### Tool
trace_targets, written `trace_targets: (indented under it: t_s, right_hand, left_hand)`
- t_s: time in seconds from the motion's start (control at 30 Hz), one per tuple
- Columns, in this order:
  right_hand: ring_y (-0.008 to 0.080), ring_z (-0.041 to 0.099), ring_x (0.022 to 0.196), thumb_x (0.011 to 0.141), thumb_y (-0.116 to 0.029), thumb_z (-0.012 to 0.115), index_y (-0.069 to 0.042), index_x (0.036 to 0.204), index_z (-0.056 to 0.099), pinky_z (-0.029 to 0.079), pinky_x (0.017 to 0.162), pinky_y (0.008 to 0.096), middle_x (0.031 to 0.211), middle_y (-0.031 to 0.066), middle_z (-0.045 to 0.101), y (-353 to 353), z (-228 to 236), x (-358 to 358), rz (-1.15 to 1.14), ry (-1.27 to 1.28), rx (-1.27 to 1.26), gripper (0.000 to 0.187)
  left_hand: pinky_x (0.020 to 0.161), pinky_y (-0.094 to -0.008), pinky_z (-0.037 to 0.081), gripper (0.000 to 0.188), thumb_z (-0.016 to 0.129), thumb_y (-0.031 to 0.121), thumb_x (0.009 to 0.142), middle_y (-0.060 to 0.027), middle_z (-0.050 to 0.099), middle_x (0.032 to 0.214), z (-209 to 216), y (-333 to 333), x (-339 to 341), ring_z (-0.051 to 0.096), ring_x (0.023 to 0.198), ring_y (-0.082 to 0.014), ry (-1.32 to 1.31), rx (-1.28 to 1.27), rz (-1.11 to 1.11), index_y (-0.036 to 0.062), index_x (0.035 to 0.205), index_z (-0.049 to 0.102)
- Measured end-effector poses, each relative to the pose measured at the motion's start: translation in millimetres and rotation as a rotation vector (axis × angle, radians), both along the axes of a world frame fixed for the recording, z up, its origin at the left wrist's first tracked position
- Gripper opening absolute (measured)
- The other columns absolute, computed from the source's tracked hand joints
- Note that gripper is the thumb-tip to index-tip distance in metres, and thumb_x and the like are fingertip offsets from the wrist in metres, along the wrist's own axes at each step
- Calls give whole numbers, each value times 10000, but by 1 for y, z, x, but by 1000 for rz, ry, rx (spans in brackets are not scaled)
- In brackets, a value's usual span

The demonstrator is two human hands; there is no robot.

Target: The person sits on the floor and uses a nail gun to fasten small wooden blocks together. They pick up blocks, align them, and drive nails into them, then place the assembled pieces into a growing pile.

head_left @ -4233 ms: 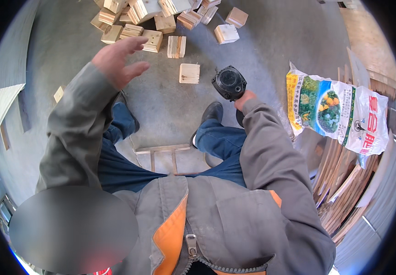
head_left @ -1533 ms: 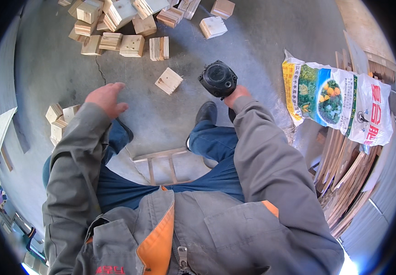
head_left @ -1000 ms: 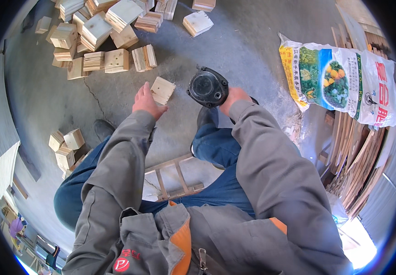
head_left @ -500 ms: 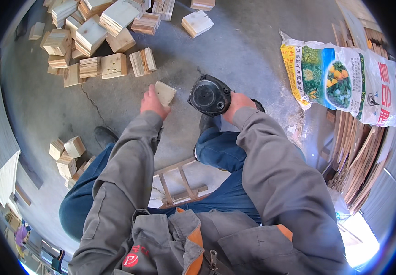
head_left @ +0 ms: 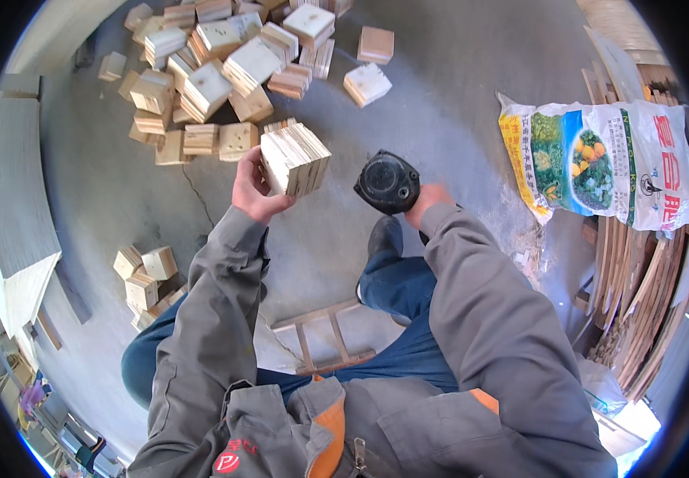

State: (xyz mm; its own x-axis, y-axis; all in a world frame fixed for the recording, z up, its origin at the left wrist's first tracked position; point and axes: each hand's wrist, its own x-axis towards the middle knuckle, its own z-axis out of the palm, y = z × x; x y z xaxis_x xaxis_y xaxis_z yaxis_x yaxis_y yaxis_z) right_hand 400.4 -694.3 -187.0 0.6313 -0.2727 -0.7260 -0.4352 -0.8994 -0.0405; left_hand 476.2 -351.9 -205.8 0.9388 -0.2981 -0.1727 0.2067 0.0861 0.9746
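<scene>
In my left hand [head_left: 254,190] is a block of stacked plywood layers [head_left: 295,159], tilted so that its striped edges show. My fingers and thumb close around its left and lower sides. To the right, my right hand [head_left: 429,204] is wrapped round what looks like a nail gun [head_left: 387,182]. Its black rounded cap with corner bolts faces up, and the cap hides the rest of the tool. The block and the tool are apart, with a gap of grey floor between them.
A large heap of wooden blocks [head_left: 253,64] lies at the far left, with a smaller pile [head_left: 143,288] by my left knee. A printed white sack [head_left: 639,159] rests on wood strips [head_left: 631,279] at the right. A wooden frame [head_left: 324,331] lies between my legs.
My left hand has turned and raised the block, so its layered edges now show. The nail gun has shifted slightly right and down in the picture. The whole view has moved a little too.
</scene>
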Motion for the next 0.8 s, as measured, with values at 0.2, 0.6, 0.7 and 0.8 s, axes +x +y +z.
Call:
trace_targets:
  t_s: [0.2,0.6,0.7,0.8]
  right_hand:
    - [388,680,1134,808,-230,718,-91,1118,771,546,982,434,1159,208,728,-3,-2,-5,-63,-23,34,343]
    - [420,673,1127,819,-246,753,-45,1089,770,542,953,448,1130,252,723,3,15,2,-76,-83,66,337]
    - [422,674,1127,817,-211,755,-38,1089,769,543,947,448,1125,258,723,6,17,0,-76,-95,75,323]
    - [422,673,1131,815,-183,751,-29,1081,768,544,942,445,1123,259,723,1,2,0,-27,-82,50,308]
  left_hand:
    - [1192,-409,338,1052,752,6,555,-156,496,1442,121,10,37,470,1382,-274,-109,-145,-48,-40,1508,310]
    - [1185,-418,352,1115,833,79,563,-187,505,1462,234,177,13,485,1378,-289,-142,98,9,-74,1527,295]
    - [1147,-426,427,1079,787,69,564,-177,544,1435,243,243,-17,544,1335,-297,-59,128,100,-85,1523,317]
    - [1099,-427,489,994,722,41,577,-187,598,1353,227,310,-69,619,1244,-304,-45,207,348,-93,1495,364]
